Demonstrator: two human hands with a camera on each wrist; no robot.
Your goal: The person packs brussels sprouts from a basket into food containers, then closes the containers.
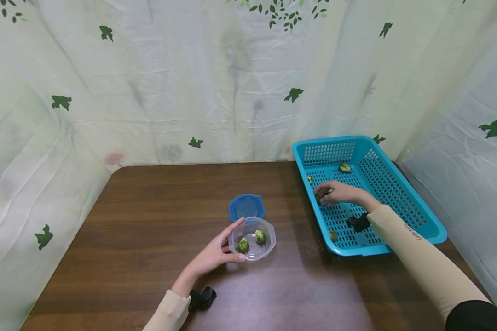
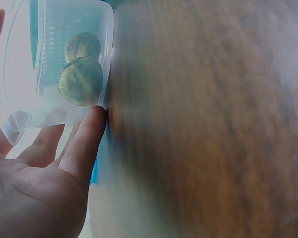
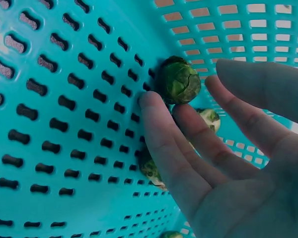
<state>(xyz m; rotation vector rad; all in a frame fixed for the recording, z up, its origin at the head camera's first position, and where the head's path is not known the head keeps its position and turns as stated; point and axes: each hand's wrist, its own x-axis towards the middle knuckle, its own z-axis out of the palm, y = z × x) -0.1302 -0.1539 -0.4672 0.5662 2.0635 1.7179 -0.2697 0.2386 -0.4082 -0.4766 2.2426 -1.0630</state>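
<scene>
My left hand [image 1: 212, 255] holds a clear, many-sided plastic tub [image 1: 256, 252] by its left side, thumb on the near edge and fingers along the far edge. My right hand [image 1: 340, 192] is inside the basket, palm turned down, fingers spread and pinching nothing.

Left to right: the tub sits on the brown wood-grain table [image 1: 161, 207] with two small green sprouts [image 1: 243, 245] inside. Directly beyond the tub lies a blue plastic lid [image 1: 246, 207]; I cannot tell whether they touch. Right of both stands a turquoise rectangular plastic basket [image 1: 389, 184] with slotted walls, its long axis slanting from near right to far left.

The reference part is a round, dark green leafy sprout [image 3: 179, 82] on the basket floor, near the left wall. It lies directly ahead of my right fingertips, one of them at its edge, the thumb apart from it. It shows no marked long axis. The right hand is the nearer; the left is well apart, outside the basket wall.
</scene>
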